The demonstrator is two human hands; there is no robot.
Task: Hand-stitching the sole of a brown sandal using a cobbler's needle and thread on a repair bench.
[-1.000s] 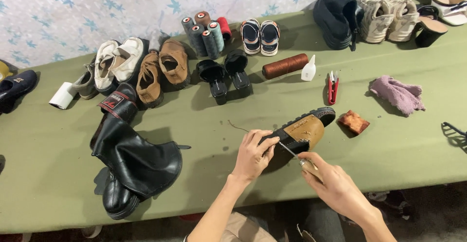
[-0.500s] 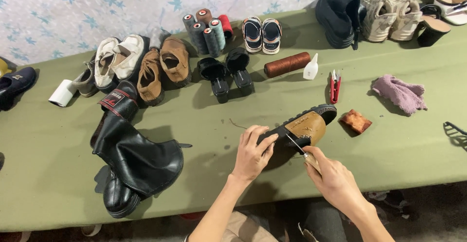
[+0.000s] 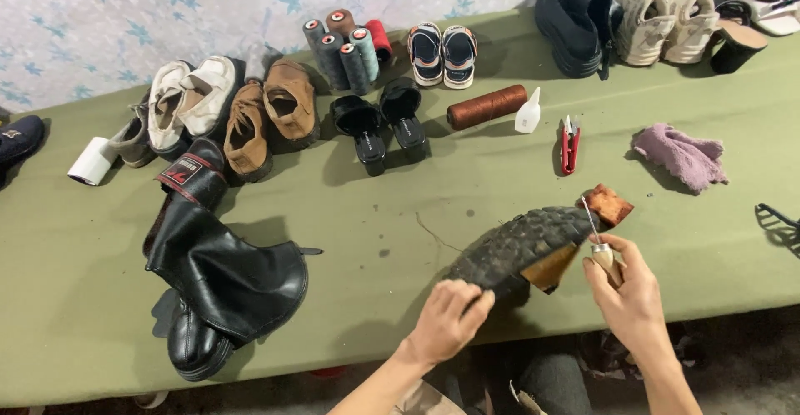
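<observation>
Shoe: I see it sole-up, long axis near-left to far-right.
Left hand: fingers clasp its near end.
Right hand: fingers grip the awl at its far-right end.

A green bench carries shoes. Black boots lie at nine o'clock. Thread spools stand at twelve, a purple cloth at three.

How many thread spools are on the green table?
6. Five upright cone spools cluster at the back by the striped sandals: four grey-green, one red. One brown spool lies sideways beside the small white glue bottle. More may be hidden.
</observation>
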